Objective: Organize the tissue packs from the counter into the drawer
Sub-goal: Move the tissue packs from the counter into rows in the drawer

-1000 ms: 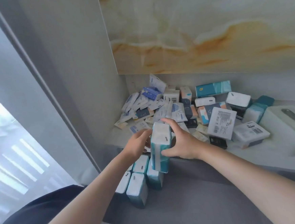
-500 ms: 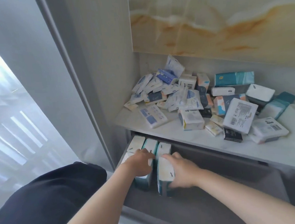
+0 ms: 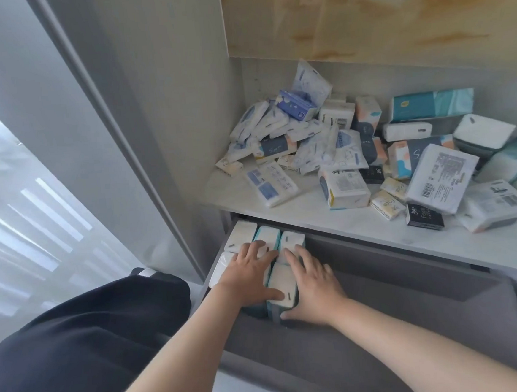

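Note:
The grey drawer [image 3: 414, 310] stands pulled out below the white counter [image 3: 311, 219]. Several teal-and-white tissue packs stand upright in rows in its left end. The nearest pack [image 3: 282, 282] sits between my hands. My left hand [image 3: 247, 274] lies flat over the packs to the left, its thumb on top of that nearest pack. My right hand [image 3: 315, 282] presses against the pack's right side, fingers straight and reaching onto the pack behind [image 3: 292, 242]. A loose heap of mixed tissue packs [image 3: 340, 149] covers the counter.
A grey wall panel [image 3: 139, 118] closes off the left side of counter and drawer. A marbled panel [image 3: 375, 10] hangs above the counter. The drawer's right part holds nothing visible. My dark clothing [image 3: 77, 349] fills the lower left.
A second ago both hands held a teal-and-white pack up in front of the counter. It now stands in the drawer's left end, and both hands have flattened against the packs.

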Tool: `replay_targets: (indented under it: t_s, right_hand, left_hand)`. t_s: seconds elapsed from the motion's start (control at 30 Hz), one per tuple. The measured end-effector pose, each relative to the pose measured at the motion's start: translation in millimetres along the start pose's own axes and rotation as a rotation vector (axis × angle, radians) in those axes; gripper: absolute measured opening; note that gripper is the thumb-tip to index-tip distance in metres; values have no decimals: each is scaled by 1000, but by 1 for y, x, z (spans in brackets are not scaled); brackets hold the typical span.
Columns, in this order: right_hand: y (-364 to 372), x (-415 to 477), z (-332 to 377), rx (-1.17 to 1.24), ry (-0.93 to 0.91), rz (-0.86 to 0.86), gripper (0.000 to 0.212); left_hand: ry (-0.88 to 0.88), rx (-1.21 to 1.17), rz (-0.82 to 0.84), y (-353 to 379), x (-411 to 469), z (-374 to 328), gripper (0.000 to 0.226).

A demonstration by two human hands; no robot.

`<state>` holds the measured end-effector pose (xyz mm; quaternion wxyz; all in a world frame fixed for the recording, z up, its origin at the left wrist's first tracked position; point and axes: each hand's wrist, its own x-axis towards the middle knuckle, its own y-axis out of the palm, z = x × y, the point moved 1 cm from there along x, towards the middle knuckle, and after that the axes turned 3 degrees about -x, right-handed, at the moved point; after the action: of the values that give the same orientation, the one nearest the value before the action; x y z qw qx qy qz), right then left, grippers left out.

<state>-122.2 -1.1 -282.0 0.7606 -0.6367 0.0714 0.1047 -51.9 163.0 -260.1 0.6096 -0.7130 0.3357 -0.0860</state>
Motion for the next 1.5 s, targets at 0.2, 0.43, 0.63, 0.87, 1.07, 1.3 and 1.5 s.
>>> replay_targets:
  t_s: [0.2,0.43,0.63,0.87,1.07,1.3,1.5]
  right_hand:
    - [-12,-3,-11,113,-73,138,124]
    - [-69,0,-35,93,-103,132,75]
    - [-155,-13,-99,160,-36,-88,45]
    - [-221,-44,-229,143,181,-330,35]
    - [-237,-46,-333,-23,394,-429,44]
    - [-235,-29,-396,-26,502,-438,55]
    - [-230,-7,-418,-31,468,-430,88]
  left_hand:
    - [-19,41,60,-4,0,-6,96]
    - [-32,28,-28,-36,8,-35,81]
    - [51,-192,-210,-91,42,-103,60]
    - [221,-239,-314,-141,110,-212,44]
    - [331,-146,-360,-148,184,-295,42]
    - [423,35,-489,-139,262,-370,64]
    - [316,134,-419,-137,310,-390,84]
